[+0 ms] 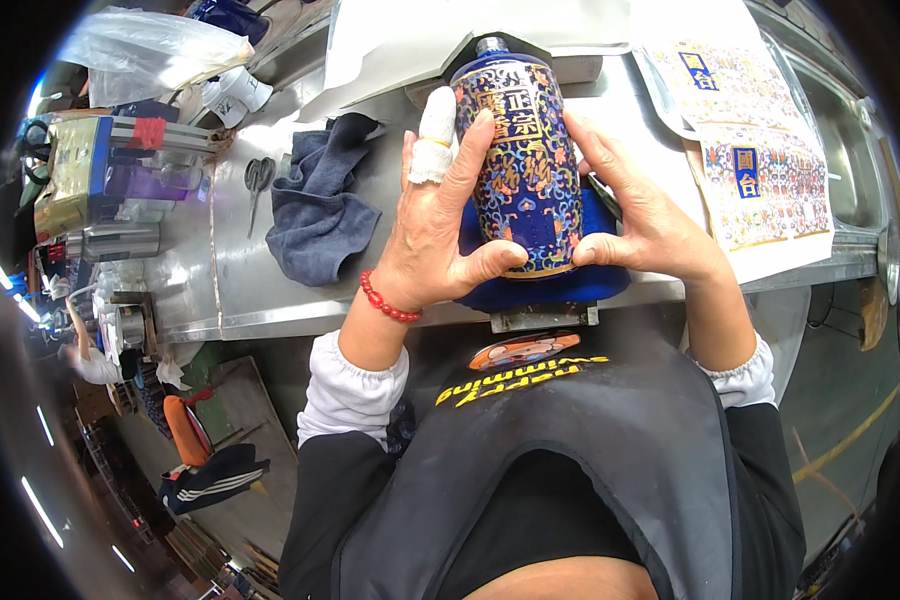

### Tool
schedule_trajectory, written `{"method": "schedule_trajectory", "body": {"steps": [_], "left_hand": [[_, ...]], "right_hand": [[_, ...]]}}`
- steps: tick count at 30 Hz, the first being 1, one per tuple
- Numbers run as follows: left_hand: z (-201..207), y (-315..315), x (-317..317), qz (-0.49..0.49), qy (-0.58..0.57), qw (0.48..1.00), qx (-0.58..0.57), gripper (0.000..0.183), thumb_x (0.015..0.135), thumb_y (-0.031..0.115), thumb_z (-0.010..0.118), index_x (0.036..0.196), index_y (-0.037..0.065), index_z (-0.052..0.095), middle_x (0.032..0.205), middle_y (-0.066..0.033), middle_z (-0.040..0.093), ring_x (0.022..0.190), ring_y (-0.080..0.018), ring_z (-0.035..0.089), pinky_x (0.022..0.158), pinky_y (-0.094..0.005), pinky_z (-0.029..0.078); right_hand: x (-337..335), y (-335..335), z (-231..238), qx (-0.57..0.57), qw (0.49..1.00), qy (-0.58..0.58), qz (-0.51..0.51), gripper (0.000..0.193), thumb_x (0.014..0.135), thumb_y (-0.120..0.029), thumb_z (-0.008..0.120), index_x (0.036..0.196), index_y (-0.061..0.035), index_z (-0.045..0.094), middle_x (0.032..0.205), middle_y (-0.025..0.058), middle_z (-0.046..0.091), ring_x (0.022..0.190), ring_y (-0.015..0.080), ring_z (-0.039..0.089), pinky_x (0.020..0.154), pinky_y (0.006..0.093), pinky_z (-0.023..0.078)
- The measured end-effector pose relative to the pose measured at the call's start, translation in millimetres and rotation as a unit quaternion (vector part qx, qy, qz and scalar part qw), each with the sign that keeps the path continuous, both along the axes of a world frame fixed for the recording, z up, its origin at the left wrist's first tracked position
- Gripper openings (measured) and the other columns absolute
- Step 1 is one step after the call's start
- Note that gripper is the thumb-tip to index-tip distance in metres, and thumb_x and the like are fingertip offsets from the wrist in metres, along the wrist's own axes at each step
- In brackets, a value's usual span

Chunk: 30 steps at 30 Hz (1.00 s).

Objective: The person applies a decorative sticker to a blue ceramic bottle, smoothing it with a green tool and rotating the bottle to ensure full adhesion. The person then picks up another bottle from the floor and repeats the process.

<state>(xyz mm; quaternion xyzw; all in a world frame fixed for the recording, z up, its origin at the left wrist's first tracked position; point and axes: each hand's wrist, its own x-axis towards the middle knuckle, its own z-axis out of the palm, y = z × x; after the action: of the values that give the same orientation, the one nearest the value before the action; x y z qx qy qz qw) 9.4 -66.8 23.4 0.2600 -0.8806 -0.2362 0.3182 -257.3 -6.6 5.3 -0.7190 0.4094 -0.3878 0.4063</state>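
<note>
Hands held the blue patterned bottle [523, 170] from both sides, above the near edge of the metal bench [230, 270]. The left hand [432, 235] wrapped its fingers around the left side, one finger in a white bandage [434, 135]; the right hand [638, 215] pressed its thumb and palm on the right side. The bottle lay tilted on a blue pad [550, 285], neck away from the person. To do this well, the thumbs probably had to smooth the decorated wrap evenly from the middle outward, keeping the bottle firm on the pad. A grey cloth [315, 205] and scissors [258, 180] lay toward the left edge.
</note>
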Motion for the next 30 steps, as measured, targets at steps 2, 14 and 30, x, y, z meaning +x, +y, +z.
{"method": "schedule_trajectory", "body": {"steps": [2,14,30], "left_hand": [[1,2,2,0.002,-0.012,0.999,0.038,0.105,0.084,0.073,0.064,0.157,0.003,0.035,0.158,-0.0365,0.029,0.150,-0.0500,0.025,0.120,-0.0586,0.012],[11,-10,-5,0.053,-0.009,0.998,0.020,0.109,0.085,0.077,0.058,0.158,0.001,0.031,0.159,-0.0314,0.031,0.147,-0.0477,0.032,0.118,-0.0680,0.010],[5,-2,-6,0.058,0.027,0.994,0.094,0.124,0.084,0.080,0.057,0.160,-0.005,0.009,0.162,-0.0325,0.024,0.151,-0.0461,0.026,0.120,-0.0635,0.010]], "right_hand": [[-1,0,2,-0.006,1.000,0.010,-0.001,0.122,0.072,-0.060,0.084,0.162,-0.0054,0.023,0.161,0.0187,0.032,0.143,0.0311,0.038,0.112,0.0417,0.038],[0,-26,21,-0.010,0.996,0.083,-0.017,0.112,0.081,-0.060,0.076,0.163,-0.0077,0.020,0.164,0.0229,0.021,0.153,0.0394,0.022,0.123,0.0484,0.022],[-10,-34,83,-0.256,0.947,0.184,-0.067,0.047,0.079,0.002,0.072,0.125,0.0015,0.058,0.107,0.0203,0.072,0.097,0.0342,0.073,0.082,0.0391,0.059]]}}
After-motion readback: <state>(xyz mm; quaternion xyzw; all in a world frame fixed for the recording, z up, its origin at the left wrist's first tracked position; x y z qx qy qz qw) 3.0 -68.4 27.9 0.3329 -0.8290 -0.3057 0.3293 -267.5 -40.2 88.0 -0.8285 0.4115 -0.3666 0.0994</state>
